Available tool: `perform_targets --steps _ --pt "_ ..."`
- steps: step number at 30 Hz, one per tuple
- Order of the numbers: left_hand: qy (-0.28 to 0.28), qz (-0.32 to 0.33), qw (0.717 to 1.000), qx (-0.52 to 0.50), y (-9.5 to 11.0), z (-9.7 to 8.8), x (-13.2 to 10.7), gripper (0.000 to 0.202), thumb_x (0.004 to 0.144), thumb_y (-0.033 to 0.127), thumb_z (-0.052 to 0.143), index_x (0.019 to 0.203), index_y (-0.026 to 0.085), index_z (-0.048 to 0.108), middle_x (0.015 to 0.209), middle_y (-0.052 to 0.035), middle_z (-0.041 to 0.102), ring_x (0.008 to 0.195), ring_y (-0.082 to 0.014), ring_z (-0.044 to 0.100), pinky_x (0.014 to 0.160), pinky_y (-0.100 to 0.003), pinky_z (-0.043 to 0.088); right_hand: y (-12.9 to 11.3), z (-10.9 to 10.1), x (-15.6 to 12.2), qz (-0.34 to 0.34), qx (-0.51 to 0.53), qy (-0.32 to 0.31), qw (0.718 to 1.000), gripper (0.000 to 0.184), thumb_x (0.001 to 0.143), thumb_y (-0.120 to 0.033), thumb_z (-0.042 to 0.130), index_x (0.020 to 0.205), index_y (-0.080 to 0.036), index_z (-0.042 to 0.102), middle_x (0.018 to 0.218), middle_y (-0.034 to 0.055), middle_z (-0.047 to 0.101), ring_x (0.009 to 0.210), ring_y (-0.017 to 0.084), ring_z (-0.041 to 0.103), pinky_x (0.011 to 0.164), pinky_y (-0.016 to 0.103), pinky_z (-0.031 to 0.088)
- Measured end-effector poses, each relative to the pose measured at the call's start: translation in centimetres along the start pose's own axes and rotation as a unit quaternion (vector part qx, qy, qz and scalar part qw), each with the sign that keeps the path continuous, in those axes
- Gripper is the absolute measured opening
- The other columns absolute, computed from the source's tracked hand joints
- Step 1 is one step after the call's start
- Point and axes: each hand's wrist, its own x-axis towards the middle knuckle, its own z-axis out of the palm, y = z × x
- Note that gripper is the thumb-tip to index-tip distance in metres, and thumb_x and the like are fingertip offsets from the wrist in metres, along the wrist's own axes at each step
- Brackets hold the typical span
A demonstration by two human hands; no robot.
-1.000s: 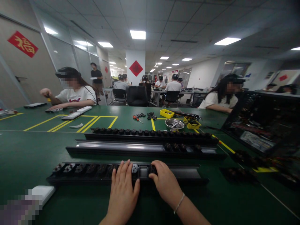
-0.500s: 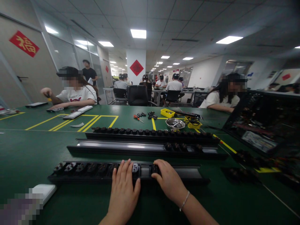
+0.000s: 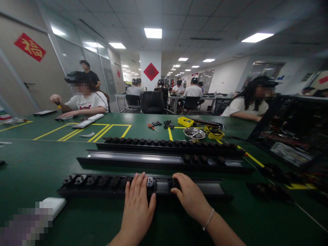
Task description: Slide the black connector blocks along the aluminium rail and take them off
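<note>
A long black channel (image 3: 211, 188) lies across the table in front of me, with a row of socket modules (image 3: 104, 181) along its left part. My left hand (image 3: 138, 205) rests flat over the row, fingers stretched out, beside a light grey socket module (image 3: 150, 182). Right of a short bare stretch of channel, my right hand (image 3: 192, 195) grips a black socket module (image 3: 175, 183) between thumb and fingers. That module sits in the channel, partly hidden by the hand. The channel's right end holds no module.
Behind lie a second channel (image 3: 133, 158) with several modules and a fully lined one (image 3: 153, 143). Farther back are a screwdriver (image 3: 153, 128), a metal bowl (image 3: 194, 133) and a yellow bin (image 3: 186, 121). An open black case (image 3: 289, 136) stands right. Co-workers sit across the table.
The view has shifted slightly, so things appear a little farther right. Both hands keep their places on the channel; the gap between the grey and black modules looks slightly wider.
</note>
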Motion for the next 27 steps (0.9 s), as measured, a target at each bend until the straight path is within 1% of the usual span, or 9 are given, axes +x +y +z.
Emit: perform_targets --steps 4,11,13,16,18,23,27 --pt "0.002 -0.001 1.0 -0.001 0.0 -0.1 0.0 0.047 0.084 0.027 0.046 0.128 0.012 0.042 0.134 -0.0126 0.047 0.129 -0.0274 0.034 0.106 -0.049 0.024 0.1 -0.2 -0.1 0.003 -0.009 0.005 1.0 0.028 0.077 -0.019 0.052 0.105 -0.018 0.057 0.112 0.0083 0.059 0.108 0.022 0.051 0.097 0.038 0.036" --pt "0.004 0.0 1.0 -0.001 0.0 -0.1 0.0 0.047 0.084 0.027 0.046 0.128 0.011 0.042 0.133 -0.0127 0.047 0.129 -0.0275 0.034 0.106 -0.049 0.025 0.4 -0.5 -0.2 0.003 -0.014 -0.013 1.0 0.029 0.077 -0.02 0.052 0.106 -0.018 0.056 0.114 0.0083 0.059 0.109 0.021 0.051 0.096 0.038 0.037" --pt "0.004 -0.001 1.0 0.0 0.0 -0.1 0.0 0.047 0.084 0.027 0.046 0.128 0.011 0.042 0.133 -0.0128 0.047 0.128 -0.0275 0.035 0.106 -0.049 0.025 0.6 -0.6 -0.2 -0.004 -0.018 -0.01 1.0 0.029 0.077 -0.02 0.052 0.105 -0.018 0.056 0.114 0.0084 0.059 0.111 0.022 0.05 0.098 0.039 0.035" --pt "0.005 0.001 1.0 0.002 0.0 -0.2 0.1 0.047 0.083 0.027 0.046 0.127 0.011 0.043 0.133 -0.013 0.047 0.128 -0.0277 0.035 0.105 -0.049 0.025 0.9 -0.8 -0.2 -0.012 -0.028 -0.007 1.0 0.028 0.077 -0.02 0.053 0.105 -0.018 0.057 0.117 0.0088 0.058 0.118 0.022 0.045 0.104 0.042 0.029" --pt "0.007 0.003 1.0 0.003 0.0 -0.2 0.1 0.047 0.083 0.027 0.046 0.127 0.011 0.043 0.132 -0.013 0.048 0.128 -0.0276 0.035 0.105 -0.049 0.026 1.1 -0.9 -0.2 -0.012 -0.03 -0.009 0.999 0.028 0.077 -0.021 0.053 0.105 -0.018 0.057 0.118 0.0093 0.057 0.119 0.023 0.043 0.105 0.042 0.027" --pt "0.006 0.005 1.0 0.01 0.1 -0.2 0.2 0.045 0.084 0.027 0.045 0.126 0.011 0.044 0.132 -0.0129 0.049 0.127 -0.0274 0.036 0.105 -0.049 0.026 1.4 -0.8 -0.3 -0.024 -0.033 -0.005 0.999 0.027 0.077 -0.022 0.053 0.104 -0.017 0.057 0.117 0.0099 0.057 0.116 0.022 0.046 0.103 0.04 0.03" --pt "0.01 0.007 1.0 0.011 0.1 -0.2 0.2 0.045 0.084 0.027 0.045 0.126 0.01 0.044 0.132 -0.0135 0.048 0.127 -0.0275 0.036 0.105 -0.049 0.026 1.4 -0.4 -0.3 -0.026 -0.045 0.028 0.998 0.027 0.075 -0.023 0.054 0.102 -0.017 0.057 0.111 0.0091 0.059 0.109 0.022 0.049 0.099 0.038 0.034"
